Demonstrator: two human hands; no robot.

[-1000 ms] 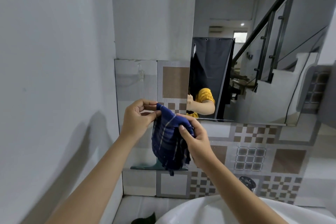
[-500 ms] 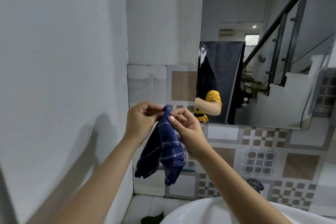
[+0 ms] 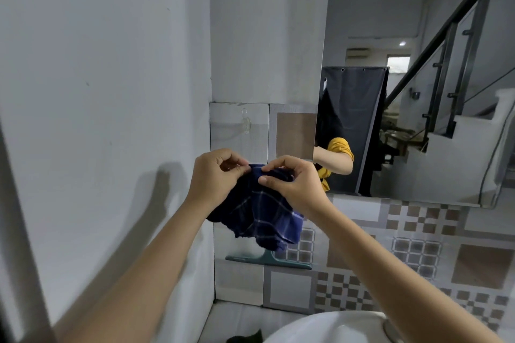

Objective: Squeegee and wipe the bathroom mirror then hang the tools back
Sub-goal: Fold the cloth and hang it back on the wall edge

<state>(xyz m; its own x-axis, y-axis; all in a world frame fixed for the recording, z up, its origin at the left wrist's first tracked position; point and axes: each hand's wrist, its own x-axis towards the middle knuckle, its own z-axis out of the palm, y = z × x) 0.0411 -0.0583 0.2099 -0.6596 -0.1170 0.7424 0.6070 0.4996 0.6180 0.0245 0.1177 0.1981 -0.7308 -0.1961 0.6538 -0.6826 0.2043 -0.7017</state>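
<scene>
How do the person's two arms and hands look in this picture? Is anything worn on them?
Both forearms are bare from the bottom edge of the picture up to the wrists. The left hand and the right hand wear no gloves, and no ring, watch or bracelet shows. The nails look short and unpainted. In the mirror, the reflection shows a short yellow sleeve on the upper arm.

At the centre of the frame, both hands pinch the top edge of a dark blue checked cloth: left hand, right hand. Below hangs a green squeegee on the tiled wall; the mirror fills the upper right.
</scene>
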